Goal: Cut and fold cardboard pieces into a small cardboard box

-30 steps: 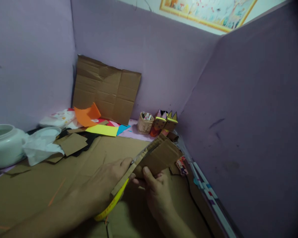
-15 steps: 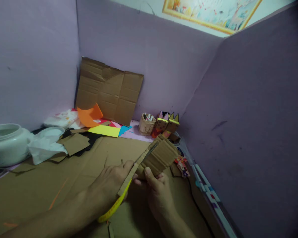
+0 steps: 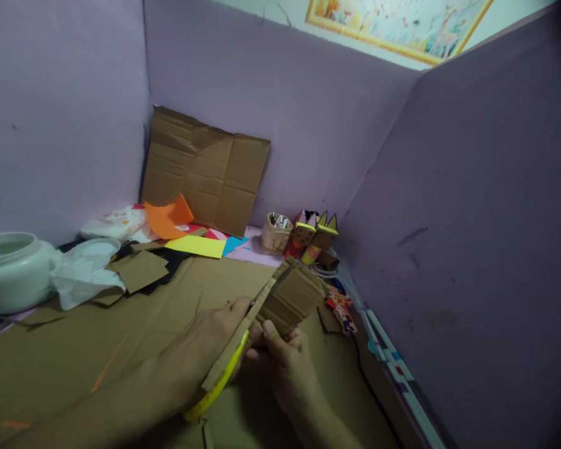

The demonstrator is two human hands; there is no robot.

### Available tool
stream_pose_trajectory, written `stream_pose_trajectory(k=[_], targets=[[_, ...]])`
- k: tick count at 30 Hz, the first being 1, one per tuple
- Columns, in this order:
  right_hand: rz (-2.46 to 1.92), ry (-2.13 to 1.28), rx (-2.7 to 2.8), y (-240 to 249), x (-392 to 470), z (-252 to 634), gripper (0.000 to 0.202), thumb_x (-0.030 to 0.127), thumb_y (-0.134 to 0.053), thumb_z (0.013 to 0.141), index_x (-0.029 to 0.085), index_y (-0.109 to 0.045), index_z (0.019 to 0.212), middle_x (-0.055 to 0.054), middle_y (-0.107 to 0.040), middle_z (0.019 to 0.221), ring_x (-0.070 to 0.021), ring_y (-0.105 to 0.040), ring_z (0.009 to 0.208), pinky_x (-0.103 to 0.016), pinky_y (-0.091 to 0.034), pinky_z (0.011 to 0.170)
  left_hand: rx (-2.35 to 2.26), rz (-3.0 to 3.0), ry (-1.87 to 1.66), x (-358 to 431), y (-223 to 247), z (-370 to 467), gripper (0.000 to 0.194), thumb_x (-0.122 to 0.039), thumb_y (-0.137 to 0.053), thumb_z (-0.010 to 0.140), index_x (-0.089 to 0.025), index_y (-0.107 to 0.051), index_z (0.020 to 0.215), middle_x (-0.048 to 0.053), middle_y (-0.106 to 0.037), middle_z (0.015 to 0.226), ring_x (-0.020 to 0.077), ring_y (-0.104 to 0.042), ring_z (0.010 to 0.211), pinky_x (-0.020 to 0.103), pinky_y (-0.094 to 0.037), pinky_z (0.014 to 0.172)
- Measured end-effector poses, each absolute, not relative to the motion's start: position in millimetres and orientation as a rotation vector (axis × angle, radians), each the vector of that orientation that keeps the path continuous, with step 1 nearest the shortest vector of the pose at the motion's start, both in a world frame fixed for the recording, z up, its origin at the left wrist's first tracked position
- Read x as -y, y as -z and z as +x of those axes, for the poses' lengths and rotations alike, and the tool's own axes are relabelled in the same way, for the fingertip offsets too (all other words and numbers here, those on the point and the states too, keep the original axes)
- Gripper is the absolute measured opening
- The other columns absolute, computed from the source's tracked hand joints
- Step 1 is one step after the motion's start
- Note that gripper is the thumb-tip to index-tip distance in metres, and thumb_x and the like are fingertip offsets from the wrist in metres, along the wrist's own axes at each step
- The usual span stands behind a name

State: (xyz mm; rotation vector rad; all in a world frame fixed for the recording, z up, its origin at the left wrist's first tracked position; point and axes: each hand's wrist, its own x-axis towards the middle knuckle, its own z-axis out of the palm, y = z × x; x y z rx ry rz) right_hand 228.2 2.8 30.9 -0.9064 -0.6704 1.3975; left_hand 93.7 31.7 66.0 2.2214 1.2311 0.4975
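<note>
In the head view, my left hand [image 3: 222, 330] is closed around scissors with a yellow handle [image 3: 219, 388]. One loop of the handle curves out below the hand, and the blades are mostly hidden by cardboard. Pinched between the thumb and fingers of my right hand [image 3: 290, 365] is a small ribbed cardboard piece [image 3: 292, 296]. A narrow cardboard strip [image 3: 234, 349] runs along its left edge, over the scissors and down toward my left wrist. A dark gap shows between strip and piece near the top. Both hands are above the cardboard-covered table [image 3: 144, 349].
At left are a white pot [image 3: 16, 274], crumpled white plastic [image 3: 81, 280] and cardboard scraps [image 3: 143, 269]. Behind lie yellow paper [image 3: 196, 246] and orange paper [image 3: 168, 218]. A pen cup [image 3: 276, 237] and paper figures [image 3: 325, 234] stand at the back. A large cardboard sheet [image 3: 206, 171] leans on the wall.
The cardboard piece has shifted slightly left and toward me, with my right hand. The narrow strip now reaches farther down along the yellow handle. My left hand has barely moved.
</note>
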Motion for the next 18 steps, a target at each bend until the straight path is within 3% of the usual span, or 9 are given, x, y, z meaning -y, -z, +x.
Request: stream_pose_trajectory(k=[6,11,18], targets=[[-0.893,-1.412,0.668,-33.1,-3.5,226.6,0.027,0.035,-0.079,0.056,0.013,-0.067,0.067,0.0,-0.066,0.058,-0.0114,-0.059,0.048,-0.019,-0.05,0.044,-1.398,2.287,-0.4,-26.8,-71.7,100.8,0.027,-0.033,-0.05,0.079,-0.018,-0.05,0.101,0.009,-0.068,0.091,0.0256,-0.064,0.078,0.031,-0.045,0.061],[-0.892,-1.404,0.64,-32.8,-4.1,227.2,0.026,0.033,-0.079,0.055,0.015,-0.067,0.07,0.001,-0.067,0.06,-0.0117,-0.06,0.051,-0.019,-0.05,0.045,-1.382,2.311,-0.368,-23.8,-75.1,104.2,0.021,-0.022,-0.048,0.079,-0.015,-0.049,0.098,0.012,-0.068,0.087,0.0251,-0.065,0.075,0.031,-0.045,0.062],[-0.907,-1.393,0.684,-30.6,-4.1,228.1,0.026,0.034,-0.078,0.057,0.013,-0.067,0.067,-0.001,-0.066,0.058,-0.0115,-0.059,0.048,-0.019,-0.049,0.044,-1.356,2.308,-0.389,-26.7,-69.3,103.1,0.026,-0.024,-0.049,0.077,-0.015,-0.049,0.102,0.01,-0.069,0.081,0.0221,-0.064,0.068,0.028,-0.044,0.056]])
